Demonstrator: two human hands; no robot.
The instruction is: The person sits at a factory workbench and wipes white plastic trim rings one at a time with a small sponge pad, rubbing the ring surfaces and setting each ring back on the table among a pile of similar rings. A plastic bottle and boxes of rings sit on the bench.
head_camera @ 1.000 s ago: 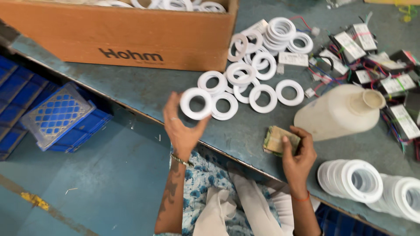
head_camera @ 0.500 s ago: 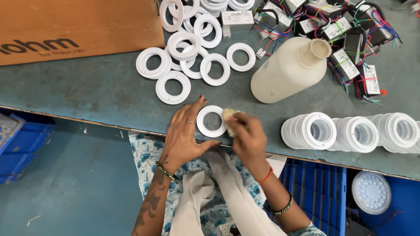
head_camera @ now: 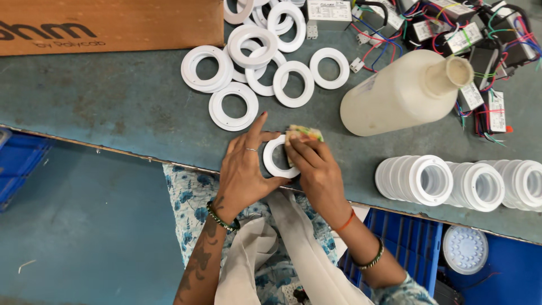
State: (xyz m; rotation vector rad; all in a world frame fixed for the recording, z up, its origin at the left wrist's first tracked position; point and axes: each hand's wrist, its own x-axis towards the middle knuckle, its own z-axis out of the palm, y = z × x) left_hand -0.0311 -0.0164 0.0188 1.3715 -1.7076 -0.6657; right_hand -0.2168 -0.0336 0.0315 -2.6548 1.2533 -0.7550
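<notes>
White ring (head_camera: 276,156) near table edge (head_camera: 113,148), both hands apparently pressing.

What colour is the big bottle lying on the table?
The bottle is a creamy off-white, seen best in the head view.

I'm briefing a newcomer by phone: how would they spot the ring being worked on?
Find the big pale bottle lying on the table. Nearer the table's front edge, one white ring lies between both hands, apart from the pile.

Assembly workshop: ring piles (head_camera: 265,62), wired drivers (head_camera: 480,39)
</notes>
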